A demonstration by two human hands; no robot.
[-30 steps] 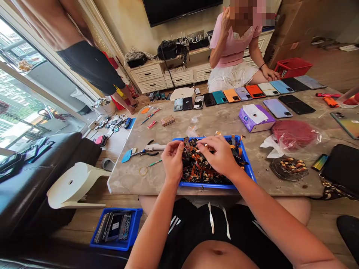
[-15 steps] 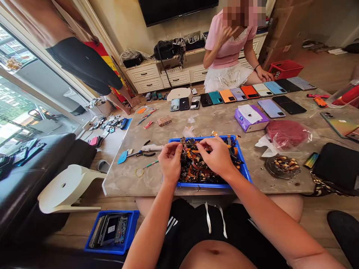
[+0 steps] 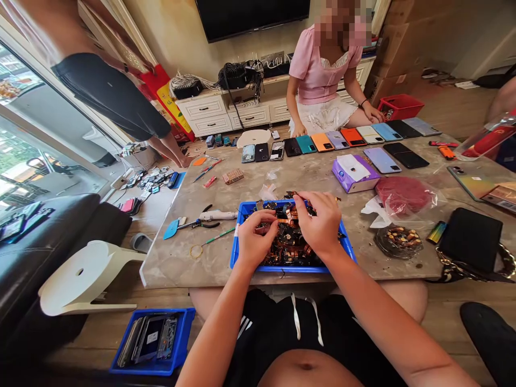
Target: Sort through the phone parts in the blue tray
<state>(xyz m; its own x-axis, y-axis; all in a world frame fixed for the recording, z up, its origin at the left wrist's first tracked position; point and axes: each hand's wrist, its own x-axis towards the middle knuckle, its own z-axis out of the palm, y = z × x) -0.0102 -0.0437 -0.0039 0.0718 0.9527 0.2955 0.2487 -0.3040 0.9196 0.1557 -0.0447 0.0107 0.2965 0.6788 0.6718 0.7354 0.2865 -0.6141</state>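
Observation:
A blue tray (image 3: 300, 269) full of small dark circuit parts and orange flex cables (image 3: 288, 252) sits at the table's near edge. Over its left side, my left hand (image 3: 257, 239) is curled, its fingertips at a thin orange flex cable (image 3: 285, 221). My right hand (image 3: 321, 221) hovers above the right half, thumb and fingers pinched on a small dark flex cable part (image 3: 291, 194). The palms face inward and partly cover the tray's contents.
Left of the tray lie pliers (image 3: 207, 223), a blue spatula (image 3: 171, 228) and a green-handled tool (image 3: 220, 236). Phones (image 3: 322, 142) line the far edge. At right are a purple tissue pack (image 3: 355, 174), an ashtray (image 3: 399, 242) and a black bag (image 3: 470, 239). A person (image 3: 324, 80) sits opposite; another stands left.
My left hand has turned and dropped slightly, and my right hand has lifted a dark part near the tray's far rim. The seated person's raised hand has come down.

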